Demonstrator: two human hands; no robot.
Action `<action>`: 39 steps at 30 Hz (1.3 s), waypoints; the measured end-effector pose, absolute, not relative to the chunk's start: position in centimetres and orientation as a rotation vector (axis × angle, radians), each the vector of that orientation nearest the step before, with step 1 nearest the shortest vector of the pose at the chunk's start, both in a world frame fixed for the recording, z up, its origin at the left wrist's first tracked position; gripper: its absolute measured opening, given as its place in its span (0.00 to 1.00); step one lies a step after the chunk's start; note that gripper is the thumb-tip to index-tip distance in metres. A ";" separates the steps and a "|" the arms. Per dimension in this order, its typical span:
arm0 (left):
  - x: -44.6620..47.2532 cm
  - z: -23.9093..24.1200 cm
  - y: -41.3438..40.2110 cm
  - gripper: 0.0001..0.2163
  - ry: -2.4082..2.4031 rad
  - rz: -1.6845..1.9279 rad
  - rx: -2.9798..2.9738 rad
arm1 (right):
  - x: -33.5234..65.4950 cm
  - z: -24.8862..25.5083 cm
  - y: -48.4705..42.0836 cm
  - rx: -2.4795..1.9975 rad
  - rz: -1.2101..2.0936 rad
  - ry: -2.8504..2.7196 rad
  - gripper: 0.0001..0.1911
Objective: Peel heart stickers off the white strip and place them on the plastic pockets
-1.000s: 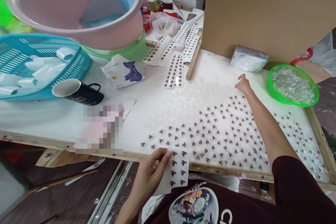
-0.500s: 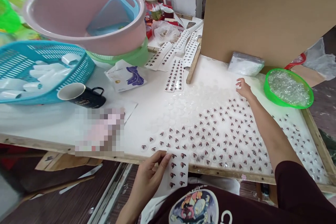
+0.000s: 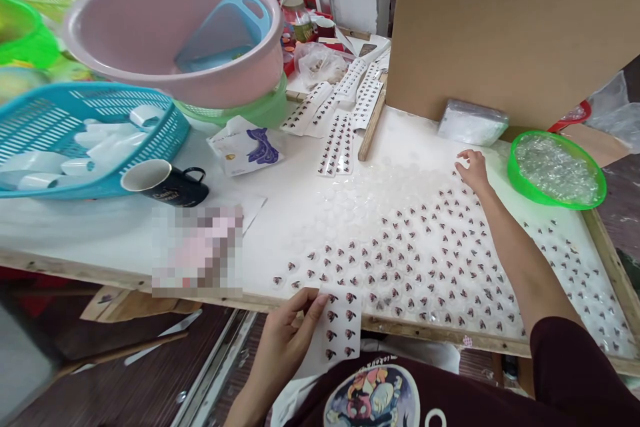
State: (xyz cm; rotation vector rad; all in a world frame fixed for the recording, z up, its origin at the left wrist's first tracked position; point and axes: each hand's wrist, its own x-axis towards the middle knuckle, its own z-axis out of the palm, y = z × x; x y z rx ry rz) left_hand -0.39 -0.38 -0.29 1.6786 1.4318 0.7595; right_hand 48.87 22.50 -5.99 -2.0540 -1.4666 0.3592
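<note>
My left hand pinches a white sticker sheet between thumb and fingers at the table's near edge. Small dark and pink motifs run down the sheet in two columns. My right hand reaches to the far side of the table, its thumb and forefinger curved and slightly apart. I make out nothing between them. Just below its fingertips lies a motif sticker. Many clear round pieces with the same motif cover the near right of the table. Plain clear rounds lie farther left.
A green bowl of clear pieces stands right of my right hand, beside a wrapped stack. More sticker strips lie behind a wooden bar. A black mug, blue basket and pink basin occupy the left.
A motif sticker now shows under my right fingertips, where none was visible before. My right hand has barely moved. The view has shifted slightly; my left hand still holds the sheet.
</note>
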 end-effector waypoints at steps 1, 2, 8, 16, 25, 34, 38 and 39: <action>-0.4 -0.3 -0.3 0.14 1.431 0.765 1.675 | 49.1 -5.9 22.2 -2.064 0.375 -1.450 0.13; -0.3 -0.3 -0.3 0.14 1.429 0.771 1.671 | 49.2 -5.8 22.0 -2.076 0.414 -1.440 0.10; 0.4 -0.2 0.0 0.15 1.397 0.772 1.644 | 49.8 -6.1 20.4 -2.148 0.684 -1.408 0.08; 0.5 -0.3 0.0 0.14 1.396 0.771 1.655 | 48.6 -6.4 20.3 -2.259 0.687 -1.440 0.07; 0.8 -0.1 0.0 0.14 1.391 0.792 1.608 | 46.8 -5.5 20.8 -2.456 0.458 -1.543 0.09; 1.5 0.2 -0.3 0.14 1.446 0.939 1.464 | 39.6 -1.6 15.9 -2.102 0.317 -1.500 0.07; 2.0 0.5 -0.3 0.15 1.416 0.976 1.432 | 29.7 1.1 7.4 -1.502 1.106 -1.659 0.14; 2.1 0.6 -0.3 0.15 1.402 0.988 1.431 | 27.5 1.5 5.5 -1.404 1.298 -1.707 0.14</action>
